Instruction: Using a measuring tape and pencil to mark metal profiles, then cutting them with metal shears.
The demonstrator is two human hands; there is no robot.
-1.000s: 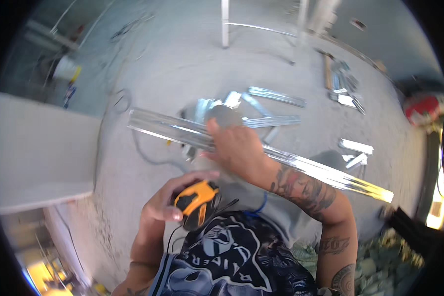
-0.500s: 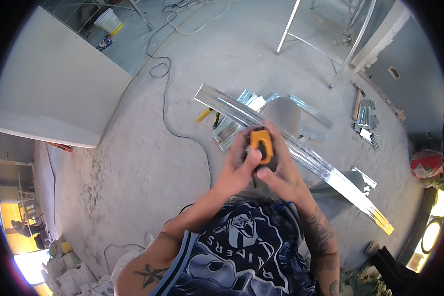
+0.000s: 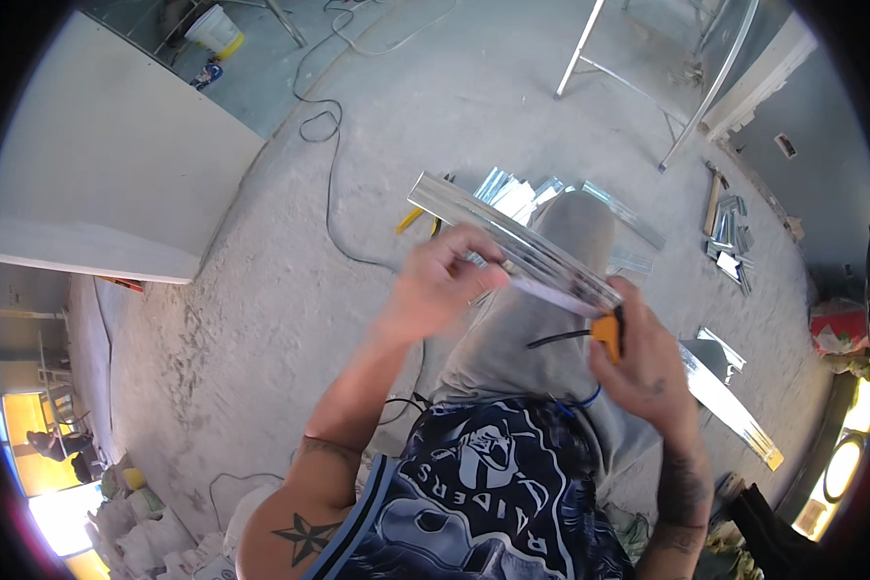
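My right hand [image 3: 648, 362] is closed round a yellow and black tape measure [image 3: 606, 336], its black strap hanging to the left. A short length of pale blade [image 3: 556, 297] runs out from it. My left hand [image 3: 435, 285], slightly blurred, pinches the free end of that blade. Just beyond both hands a long shiny metal channel [image 3: 493, 220] lies slantwise across my grey-trousered leg [image 3: 512, 333]. Its far end points to the upper left, and its near part passes behind my right hand to the lower right. The blade runs close along the channel; whether they touch I cannot tell.
Cut metal pieces [image 3: 512, 198] and a yellow-handled tool [image 3: 409, 220] lie beyond my leg. A hammer [image 3: 712, 208] and more metal offcuts [image 3: 730, 242] are at the right. A dark cable [image 3: 331, 193] winds over the floor. A white panel [image 3: 116, 155] stands left, ladder legs [image 3: 575, 58] at the back.
The hands have moved apart. The tape measure has gone from between both hands into my right hand, to the right, and the blade is now drawn out toward my left hand.
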